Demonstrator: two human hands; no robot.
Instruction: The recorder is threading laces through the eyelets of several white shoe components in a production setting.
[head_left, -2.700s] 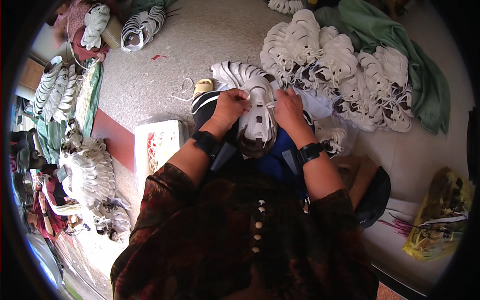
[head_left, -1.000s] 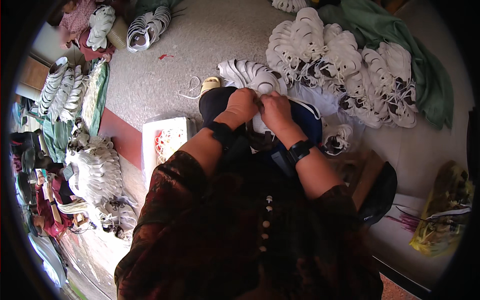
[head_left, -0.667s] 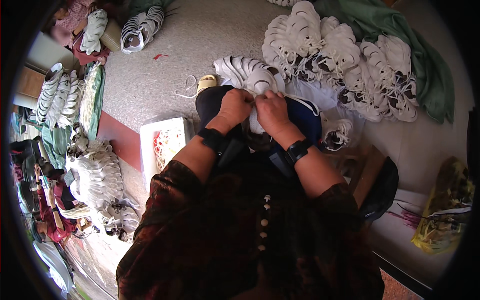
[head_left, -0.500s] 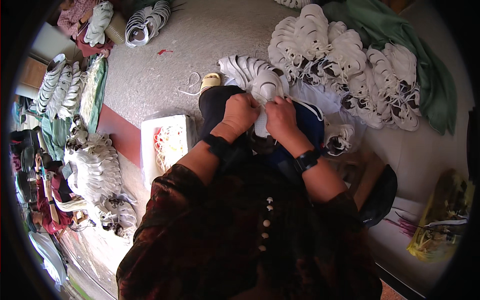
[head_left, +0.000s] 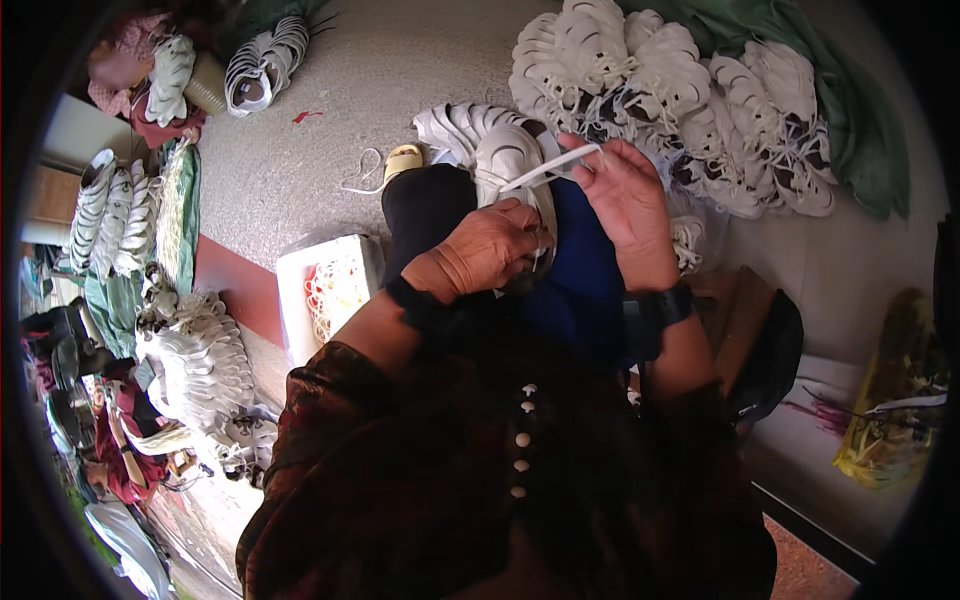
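Observation:
A white shoe upper (head_left: 503, 152) lies across my lap, its toe pointing away from me. My left hand (head_left: 485, 248) is closed on its near part, the fingertips curled at the opening. Up and to the right, my right hand (head_left: 628, 200) pinches a white shoelace (head_left: 548, 170) between thumb and fingers. That lace stretches in a slanting line from the upper to my fingertips. Just beyond my knees, a nested row of white uppers (head_left: 450, 130) touches the one I hold. What my left fingertips grip underneath is partly hidden.
Piled white uppers (head_left: 660, 80) lie at the far right beside green cloth (head_left: 850, 130). A box (head_left: 368, 262) of loose laces stands left of my leg. More uppers (head_left: 205, 360) are stacked further left, near other people at work. A yellow bag (head_left: 875, 440) lies at right.
My hands have come apart. The right has risen to the right, drawing the lace out, while the left has shifted nearer along the upper. The whole view has shifted slightly.

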